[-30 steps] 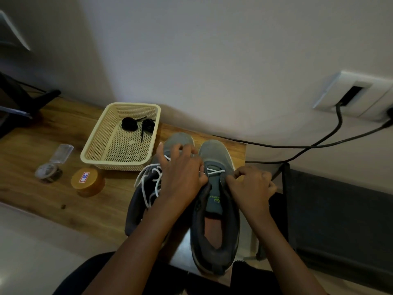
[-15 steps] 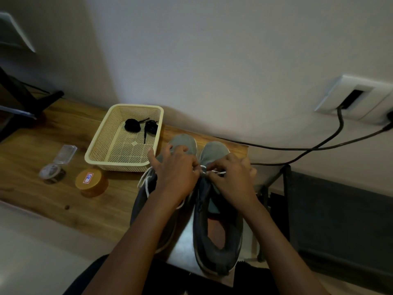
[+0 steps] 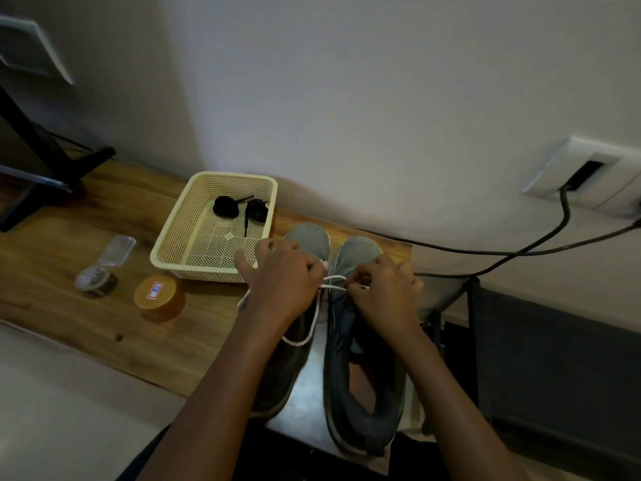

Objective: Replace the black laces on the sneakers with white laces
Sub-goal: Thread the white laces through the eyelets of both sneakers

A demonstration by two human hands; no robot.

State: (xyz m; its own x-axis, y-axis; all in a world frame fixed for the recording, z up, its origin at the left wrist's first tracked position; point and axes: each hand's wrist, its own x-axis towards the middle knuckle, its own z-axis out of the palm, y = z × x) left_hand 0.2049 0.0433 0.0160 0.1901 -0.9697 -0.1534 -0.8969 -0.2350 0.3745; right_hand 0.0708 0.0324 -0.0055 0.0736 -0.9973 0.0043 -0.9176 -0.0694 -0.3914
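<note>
Two grey sneakers stand side by side, toes toward the wall. The right sneaker [image 3: 364, 394] lies open toward me; the left sneaker [image 3: 308, 237] is mostly hidden under my left arm. A white lace [image 3: 333, 283] stretches between my hands over the right sneaker's front eyelets, and a loop of it hangs down between the shoes. My left hand [image 3: 281, 282] pinches one end of the lace. My right hand [image 3: 381, 289] pinches the lace at the right shoe's eyelets. Two rolled black laces [image 3: 239, 207] lie in the cream basket [image 3: 173, 244].
On the wooden table [image 3: 69, 307] stand a round amber jar [image 3: 159, 296], a tape roll [image 3: 97, 281] and a small clear box [image 3: 116, 249]. A black monitor stand [image 3: 45, 168] is at far left. Black cables [image 3: 520, 251] run from a wall socket [image 3: 586, 175].
My right hand moved from the right shoe's outer side to the front eyelets, close to my left hand. The white lace is now pulled taut between both hands.
</note>
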